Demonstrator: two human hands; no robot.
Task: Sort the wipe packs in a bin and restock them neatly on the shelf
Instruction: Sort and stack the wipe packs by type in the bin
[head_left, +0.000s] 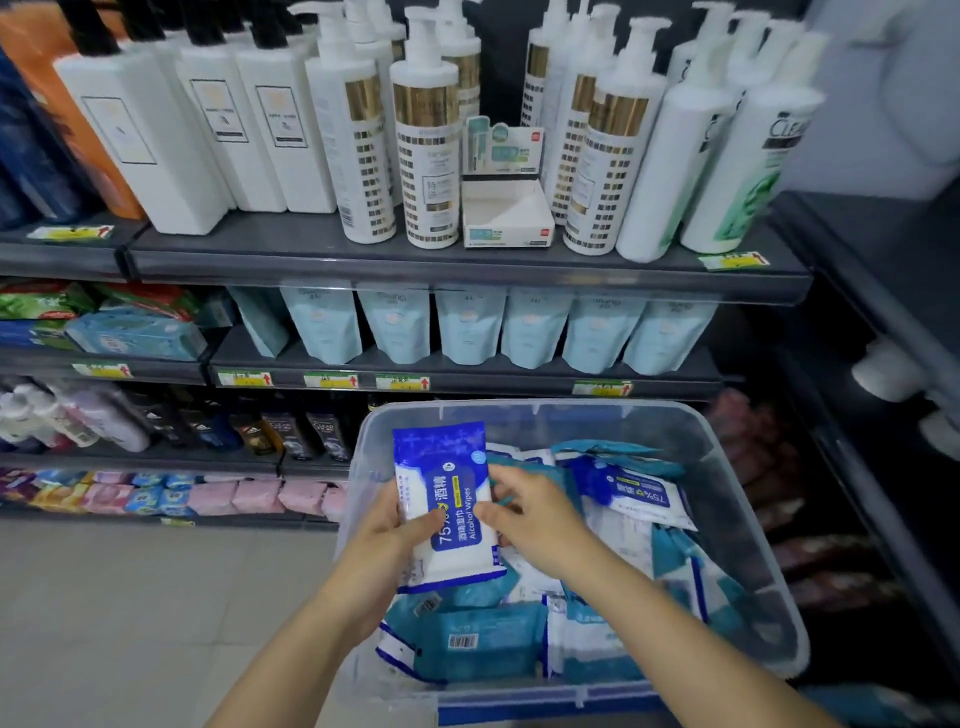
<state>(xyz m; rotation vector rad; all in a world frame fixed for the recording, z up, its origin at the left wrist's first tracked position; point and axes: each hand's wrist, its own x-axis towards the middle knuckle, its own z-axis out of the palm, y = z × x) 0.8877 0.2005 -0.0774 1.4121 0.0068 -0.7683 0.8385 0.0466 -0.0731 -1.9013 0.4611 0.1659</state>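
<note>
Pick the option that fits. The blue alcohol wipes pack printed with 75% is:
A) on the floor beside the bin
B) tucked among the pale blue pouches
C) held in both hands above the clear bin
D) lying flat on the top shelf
C: the left hand and the right hand both grip the alcohol wipes pack by its sides, over the clear bin.

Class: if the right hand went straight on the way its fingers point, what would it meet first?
The blue alcohol wipes pack gripped by the left hand; fingertips of the right hand seem to touch its edge.
</note>
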